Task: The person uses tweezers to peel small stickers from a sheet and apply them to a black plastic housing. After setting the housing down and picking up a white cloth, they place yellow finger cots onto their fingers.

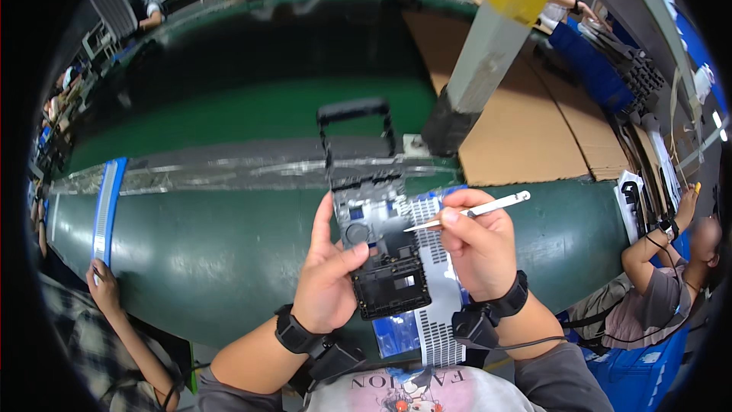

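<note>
My left hand (324, 282) is closed around the left side of a black and grey plastic device housing (393, 288) with round and square parts inside. A black open frame (354, 111) sticks out from its far end. In my right hand (486, 252) a slim white pointed tool (503, 202), shaped like a pen, is pinched between thumb and fingers. Its tip points left, at or just over the housing's right edge; whether it touches, I cannot tell. Beneath the housing lies a white sheet (442, 336) with rows of small dark slots, on blue film (398, 339).
A grey post (488, 53) with a yellow band rises beyond the green table (213, 236), beside flat cardboard (518, 137). On the left, another person's hand (103, 286) touches a blue-edged strip (109, 210). A person (648, 282) sits at right; others work across the table.
</note>
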`<state>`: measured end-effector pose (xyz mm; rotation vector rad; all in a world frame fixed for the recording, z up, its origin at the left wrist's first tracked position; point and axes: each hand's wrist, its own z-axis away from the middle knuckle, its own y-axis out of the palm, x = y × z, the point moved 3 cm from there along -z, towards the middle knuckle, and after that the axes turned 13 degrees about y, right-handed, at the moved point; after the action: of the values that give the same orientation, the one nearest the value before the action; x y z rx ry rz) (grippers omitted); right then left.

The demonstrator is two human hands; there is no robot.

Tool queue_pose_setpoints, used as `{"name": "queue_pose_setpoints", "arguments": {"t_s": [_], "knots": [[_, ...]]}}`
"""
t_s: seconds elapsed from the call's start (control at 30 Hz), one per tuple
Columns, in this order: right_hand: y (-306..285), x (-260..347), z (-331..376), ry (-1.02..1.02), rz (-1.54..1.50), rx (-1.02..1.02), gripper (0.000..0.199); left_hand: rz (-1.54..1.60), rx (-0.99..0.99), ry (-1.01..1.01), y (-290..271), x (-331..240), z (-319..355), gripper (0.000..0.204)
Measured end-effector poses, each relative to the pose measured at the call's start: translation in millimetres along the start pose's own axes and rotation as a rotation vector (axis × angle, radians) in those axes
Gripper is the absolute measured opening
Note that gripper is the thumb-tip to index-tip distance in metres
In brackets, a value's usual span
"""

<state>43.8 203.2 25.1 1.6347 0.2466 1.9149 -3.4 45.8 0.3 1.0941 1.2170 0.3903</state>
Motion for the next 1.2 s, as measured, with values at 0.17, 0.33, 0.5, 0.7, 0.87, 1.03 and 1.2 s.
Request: {"name": "queue_pose_setpoints", "arguments": {"t_s": [0.17,0.33,0.5,0.7,0.87,1.03,1.2], "knots": [[-31.8,36.1,25.6,-0.185,0.023,-0.099,0.017,-0.105,-0.076,0.032,-15.9,-6.0,-16.5,0.076],[-55.2,28.2,40.8,-0.082,0.086,-0.154,0.02,-0.026,0.129,-0.099,-14.9,-60.5,-129.1,0.043],[-88.6,43.3,61.5,-0.037,0.305,-0.165,0.028,-0.554,-0.45,0.284,-91.2,-90.7,-154.3,0.073],[-107.7,72.3,73.0,0.041,0.999,-0.092,0.037,-0.661,-0.37,0.393,-87.9,-136.7,-90.4,0.038],[-97.9,60.8,37.8,-0.03,1.677,-0.044,0.044,-1.167,-0.122,0.786,-23.8,-197.9,-62.3,0.045],[-100.3,58.1,29.9,0.12,1.867,0.038,0.045,-1.845,0.211,1.449,112.7,-260.5,-62.0,0.035],[-99.8,83.1,36.2,0.131,1.873,0.055,0.047,-2.023,0.398,1.789,210.9,-302.7,-108.7,0.025]]}}
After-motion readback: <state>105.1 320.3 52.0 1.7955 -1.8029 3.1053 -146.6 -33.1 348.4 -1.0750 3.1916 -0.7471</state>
